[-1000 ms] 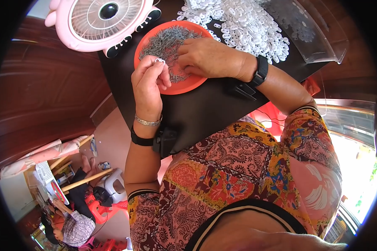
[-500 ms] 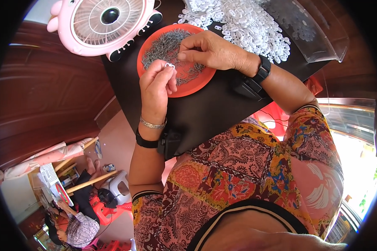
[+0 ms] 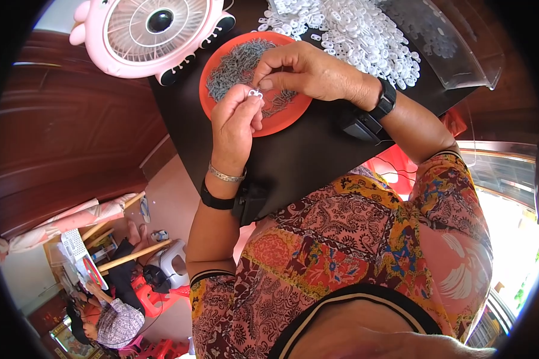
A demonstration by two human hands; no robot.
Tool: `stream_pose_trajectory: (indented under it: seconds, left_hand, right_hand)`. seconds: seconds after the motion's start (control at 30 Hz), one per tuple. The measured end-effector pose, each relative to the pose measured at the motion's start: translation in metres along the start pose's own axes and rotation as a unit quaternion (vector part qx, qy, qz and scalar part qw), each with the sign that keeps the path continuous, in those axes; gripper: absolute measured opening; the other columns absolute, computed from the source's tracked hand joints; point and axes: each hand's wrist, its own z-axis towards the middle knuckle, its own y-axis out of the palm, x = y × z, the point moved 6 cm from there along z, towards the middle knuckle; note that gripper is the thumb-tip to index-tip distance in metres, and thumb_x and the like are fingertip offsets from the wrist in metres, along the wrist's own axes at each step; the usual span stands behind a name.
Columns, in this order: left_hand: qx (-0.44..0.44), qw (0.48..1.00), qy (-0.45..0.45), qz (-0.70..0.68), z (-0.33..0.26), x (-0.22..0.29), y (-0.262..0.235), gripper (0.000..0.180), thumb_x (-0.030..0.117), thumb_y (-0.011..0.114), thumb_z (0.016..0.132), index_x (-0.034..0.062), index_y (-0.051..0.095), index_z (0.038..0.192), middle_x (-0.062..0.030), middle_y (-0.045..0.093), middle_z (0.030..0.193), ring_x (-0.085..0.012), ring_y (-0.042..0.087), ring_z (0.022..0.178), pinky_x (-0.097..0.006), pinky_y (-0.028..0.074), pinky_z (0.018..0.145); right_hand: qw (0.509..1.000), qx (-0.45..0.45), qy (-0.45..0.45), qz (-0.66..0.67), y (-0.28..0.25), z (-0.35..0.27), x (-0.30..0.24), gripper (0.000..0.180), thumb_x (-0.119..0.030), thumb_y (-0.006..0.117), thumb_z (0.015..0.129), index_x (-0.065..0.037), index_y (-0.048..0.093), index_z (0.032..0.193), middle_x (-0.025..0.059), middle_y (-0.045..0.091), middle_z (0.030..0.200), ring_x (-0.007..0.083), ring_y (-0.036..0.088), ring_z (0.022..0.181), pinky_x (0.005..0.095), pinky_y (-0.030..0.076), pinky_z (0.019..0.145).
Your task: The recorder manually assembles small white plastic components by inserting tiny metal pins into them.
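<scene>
Between the thumb and forefinger of my left hand [image 3: 233, 128] is a small white plastic piece with two round holes [image 3: 256, 94]. My right hand [image 3: 311, 70] is closed in a pinch just above it, the fingertips almost meeting the white piece. Whatever the right fingers hold is too small to make out. Both hands are over a round orange-red plate [image 3: 284, 127], where many thin grey screw-like pieces [image 3: 230, 72] lie heaped, mostly toward the far left. Past the plate spreads a big pile of similar white two-holed pieces [image 3: 365, 45].
A pink animal-shaped fan [image 3: 160, 66] stands at the far left of the black table [image 3: 299, 164]. A clear plastic bin [image 3: 461, 69] lies at the far right beside the white pile. At lower left, another person [image 3: 118, 326] sits near red stools [image 3: 147, 296].
My left hand has shifted slightly right with the white piece. The right fingertips have come down closer to it, narrowing the gap between the hands.
</scene>
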Motion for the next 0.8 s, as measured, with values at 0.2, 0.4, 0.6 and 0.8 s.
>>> stream_pose_trajectory:
  seconds: [0.2, 0.4, 0.6, 0.8]
  left_hand:
    - [-0.002, 1.0, 0.003, 0.024, -0.001, -0.002, -0.002, 0.015, 0.011, 0.051, 0.089, -0.0001, 0.054, 0.08, 0.0002, 0.048, 0.064, -0.0055, 0.043, 0.056, -0.02, 0.035, 0.051]
    - [0.003, 1.0, 0.005, 0.03, -0.001, -0.003, -0.003, 0.014, 0.01, 0.051, 0.089, 0.0001, 0.054, 0.08, 0.0008, 0.048, 0.063, -0.0052, 0.042, 0.055, -0.02, 0.035, 0.051]
    - [-0.002, 0.999, 0.011, 0.041, -0.001, -0.003, -0.002, 0.015, 0.011, 0.051, 0.089, 0.0002, 0.054, 0.079, 0.0011, 0.047, 0.062, -0.0049, 0.042, 0.055, -0.02, 0.034, 0.051]
    - [0.005, 0.999, 0.009, 0.05, -0.001, -0.001, -0.002, 0.015, 0.011, 0.052, 0.089, 0.0001, 0.054, 0.079, 0.0014, 0.047, 0.062, -0.005, 0.041, 0.055, -0.02, 0.034, 0.05]
  right_hand:
    - [0.999, -0.007, -0.019, -0.026, 0.001, -0.001, -0.004, 0.01, -0.009, 0.058, 0.09, 0.0, 0.062, 0.093, 0.0022, 0.063, 0.083, 0.0089, 0.057, 0.08, 0.0248, 0.048, 0.076]
    - [0.999, 0.005, -0.016, -0.036, 0.0, -0.001, -0.005, 0.01, -0.009, 0.059, 0.09, 0.001, 0.06, 0.092, 0.0027, 0.062, 0.082, 0.0091, 0.057, 0.079, 0.0249, 0.047, 0.075]
    - [0.999, -0.007, -0.013, -0.051, 0.002, -0.001, -0.004, 0.01, -0.009, 0.059, 0.09, 0.001, 0.06, 0.091, 0.0035, 0.061, 0.081, 0.0101, 0.057, 0.077, 0.0253, 0.048, 0.072]
    - [0.996, 0.013, -0.029, -0.081, -0.003, -0.002, -0.01, 0.01, -0.009, 0.06, 0.089, 0.001, 0.059, 0.09, 0.0046, 0.062, 0.079, 0.0115, 0.058, 0.075, 0.0265, 0.048, 0.07]
